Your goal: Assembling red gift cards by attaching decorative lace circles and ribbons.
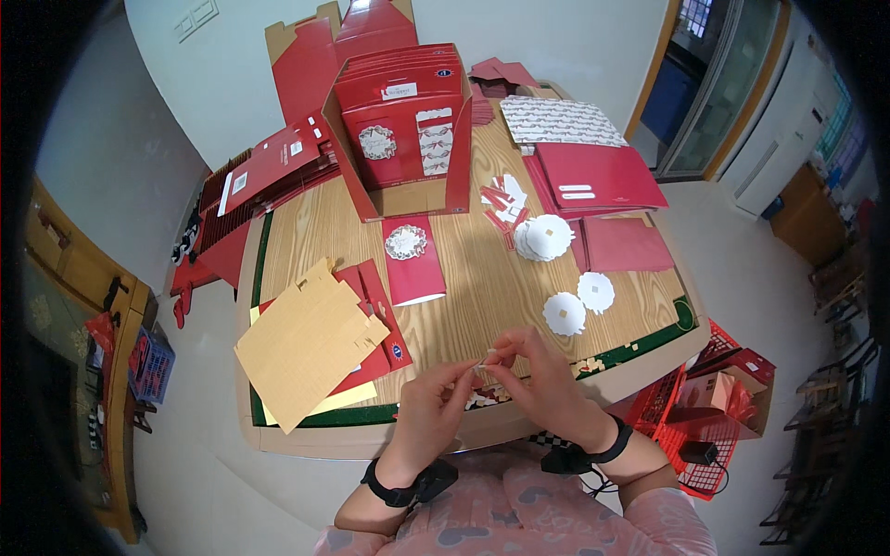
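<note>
Close together above the table's near edge, my left hand (431,410) and my right hand (549,389) are both closed, thumbs and forefingers pinching a tiny white piece (481,365) between them. Its kind is too small to make out. Below and beside them lie small pale scraps (590,367) along the green border. Past my right hand are two white scalloped paper discs (565,326), each bearing a small tan square, and a pile of similar discs (551,232). Beyond my left hand sits a red paper sleeve (422,278) with an ornate round white label (406,242).
An open display carton (408,199) holding red packages stands at the back. Flat cardboard (301,357) overlaps red card at left. Red folders (598,176), patterned white sheets (565,120) and small red-and-white tags (505,199) lie at right. A red crate (663,398) stands beside the table.
</note>
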`<state>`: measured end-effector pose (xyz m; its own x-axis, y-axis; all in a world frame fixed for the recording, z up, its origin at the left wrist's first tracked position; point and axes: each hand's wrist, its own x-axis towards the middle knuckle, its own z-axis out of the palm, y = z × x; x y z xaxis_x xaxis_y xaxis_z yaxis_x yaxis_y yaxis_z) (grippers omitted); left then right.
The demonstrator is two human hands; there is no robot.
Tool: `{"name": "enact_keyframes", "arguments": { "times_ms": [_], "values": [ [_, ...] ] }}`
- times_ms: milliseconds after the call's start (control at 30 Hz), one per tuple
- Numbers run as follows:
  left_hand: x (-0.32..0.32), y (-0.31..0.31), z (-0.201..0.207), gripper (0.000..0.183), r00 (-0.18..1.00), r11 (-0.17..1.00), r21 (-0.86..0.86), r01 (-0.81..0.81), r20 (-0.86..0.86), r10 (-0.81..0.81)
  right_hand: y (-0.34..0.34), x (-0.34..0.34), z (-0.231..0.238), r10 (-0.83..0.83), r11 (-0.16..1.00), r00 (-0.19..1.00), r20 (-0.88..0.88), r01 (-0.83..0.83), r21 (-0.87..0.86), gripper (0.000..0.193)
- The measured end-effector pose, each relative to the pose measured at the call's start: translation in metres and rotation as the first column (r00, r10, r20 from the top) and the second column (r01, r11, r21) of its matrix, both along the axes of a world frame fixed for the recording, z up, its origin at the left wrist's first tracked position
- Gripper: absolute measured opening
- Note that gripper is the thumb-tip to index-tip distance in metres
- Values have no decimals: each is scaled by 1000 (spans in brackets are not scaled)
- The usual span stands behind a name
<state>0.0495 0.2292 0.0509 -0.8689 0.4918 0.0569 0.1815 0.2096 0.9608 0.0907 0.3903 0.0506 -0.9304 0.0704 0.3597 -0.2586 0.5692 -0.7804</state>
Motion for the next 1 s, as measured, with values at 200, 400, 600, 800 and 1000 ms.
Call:
{"name": "enact_keyframes", "arguments": {
  "times_ms": [200, 400, 600, 800, 1000],
  "values": [
    [0, 1, 1, 17, 999, 1000, -27, -10, -53, 8, 0, -1, 0, 4, 1000, 1000, 5, -4, 4, 27],
    [0, 1, -4, 16, 997, 1000, -23, -13, -77, 12, -2, -1, -1, -12, 1000, 1000, -5, 13, 12, 27],
    [1, 1, -5, 16, 987, 999, -46, -28, -161, 21, -4, -3, 0, -25, 997, 997, -78, 31, 76, 29],
    [-1, 2, -5, 17, 970, 999, -46, -8, -242, -4, -3, -3, -1, -68, 980, 988, -140, 92, 179, 30],
    [-12, -3, -5, 19, 950, 994, 109, 21, 308, -54, 7, -7, 11, -107, 994, 990, 92, 109, -10, 35]
  ]
}}
